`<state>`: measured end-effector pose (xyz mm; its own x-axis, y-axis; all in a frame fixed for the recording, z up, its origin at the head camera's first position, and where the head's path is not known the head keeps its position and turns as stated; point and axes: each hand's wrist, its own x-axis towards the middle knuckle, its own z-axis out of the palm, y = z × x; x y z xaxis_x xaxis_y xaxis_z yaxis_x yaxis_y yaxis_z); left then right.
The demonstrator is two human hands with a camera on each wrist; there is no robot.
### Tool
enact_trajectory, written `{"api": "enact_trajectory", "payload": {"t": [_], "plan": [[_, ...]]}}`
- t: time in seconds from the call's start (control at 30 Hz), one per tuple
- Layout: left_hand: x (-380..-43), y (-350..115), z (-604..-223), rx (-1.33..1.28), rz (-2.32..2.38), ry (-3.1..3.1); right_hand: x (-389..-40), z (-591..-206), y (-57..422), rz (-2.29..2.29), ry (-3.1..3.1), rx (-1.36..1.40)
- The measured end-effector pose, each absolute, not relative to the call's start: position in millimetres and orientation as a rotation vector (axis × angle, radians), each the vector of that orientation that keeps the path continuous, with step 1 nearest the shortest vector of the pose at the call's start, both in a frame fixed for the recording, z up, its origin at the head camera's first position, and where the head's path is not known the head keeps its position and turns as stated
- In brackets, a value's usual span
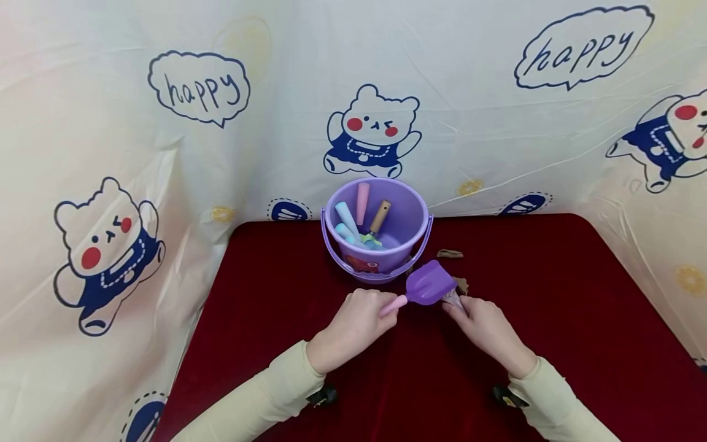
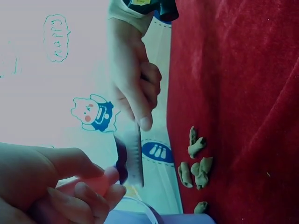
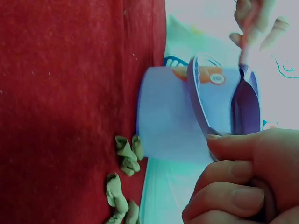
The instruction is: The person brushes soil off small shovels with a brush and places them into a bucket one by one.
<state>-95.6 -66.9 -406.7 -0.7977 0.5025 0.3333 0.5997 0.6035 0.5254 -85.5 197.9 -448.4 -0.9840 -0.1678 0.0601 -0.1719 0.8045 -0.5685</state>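
Note:
My left hand [image 1: 353,325] grips the pink handle of a toy shovel [image 1: 431,282], whose purple blade points right. In my right hand [image 1: 488,328] is a thin greyish thing [image 1: 453,299], its far end at the blade's right edge. The left wrist view shows it as a flat strip [image 2: 134,158] with a ridged edge; its exact kind is unclear. Both hands are above the table, in front of a purple bucket [image 1: 375,264]. Several small, curled brown pieces [image 2: 202,172] lie on the cloth near the bucket, partly hidden by the shovel in the head view.
Inside the bucket stand several tools, among them a pink handle [image 1: 362,202], a light blue handle [image 1: 347,218] and a brown handle [image 1: 381,215]. The bucket's handle hangs at the front. Dark red cloth [image 1: 552,294] covers the table; a printed white sheet [image 1: 469,123] hangs around it.

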Motion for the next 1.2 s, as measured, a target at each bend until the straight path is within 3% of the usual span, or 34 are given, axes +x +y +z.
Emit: {"api": "enact_trajectory", "payload": {"t": [0.23, 0.47, 0.7, 0.97, 1.2], "plan": [[-96, -64, -408, -0.944, -0.934, -2.683, -85, -453, 191, 0.976, -3.015, 0.446], [-96, -66, -407, -0.943, -0.969, -2.644, -92, -443, 198, 0.976, -2.995, 0.317], [-95, -65, -405, -0.955, -0.929, -2.651, -85, -451, 188, 1.013, -3.025, 0.428], [-95, -68, -406, -0.956, -0.971, -2.625, -87, -439, 203, 1.106, -3.029, 0.268], [-94, -65, -406, -0.951, -0.963, -2.643, -84, -450, 190, 1.022, -3.009, 0.446]]}}
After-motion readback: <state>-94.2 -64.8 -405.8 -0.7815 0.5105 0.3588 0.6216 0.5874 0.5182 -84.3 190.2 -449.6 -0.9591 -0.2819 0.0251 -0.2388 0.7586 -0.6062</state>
